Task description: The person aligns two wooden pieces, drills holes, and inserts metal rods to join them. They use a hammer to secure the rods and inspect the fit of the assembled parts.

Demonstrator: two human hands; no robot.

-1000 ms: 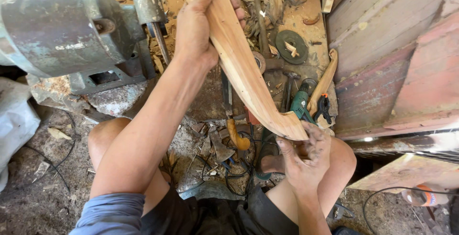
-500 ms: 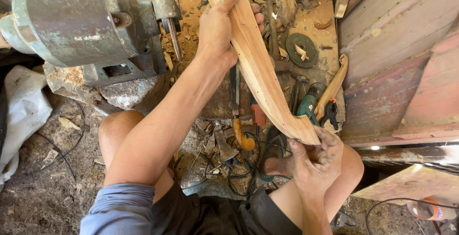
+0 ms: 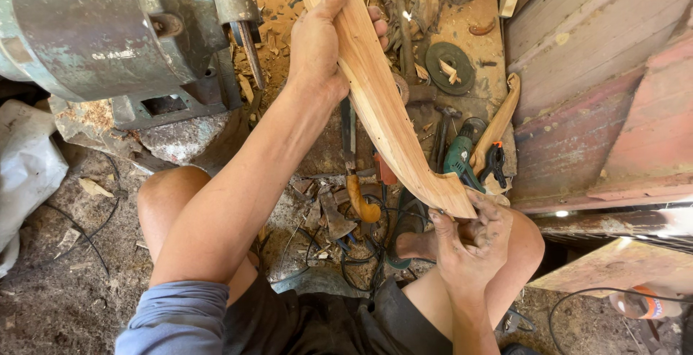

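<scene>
A person sits on the ground with bare knees apart, holding a long curved piece of pale wood (image 3: 382, 102). The left hand (image 3: 325, 41) grips its upper stretch, thumb along the face and fingers wrapped behind. The right hand (image 3: 469, 236) pinches the lower end just above the right knee. To the left stands a worn grey-green motor (image 3: 101, 30) with a metal spindle (image 3: 242, 16). Between the legs lie a wooden-handled tool (image 3: 359, 200), a green power tool (image 3: 462, 156), cables and wood chips.
</scene>
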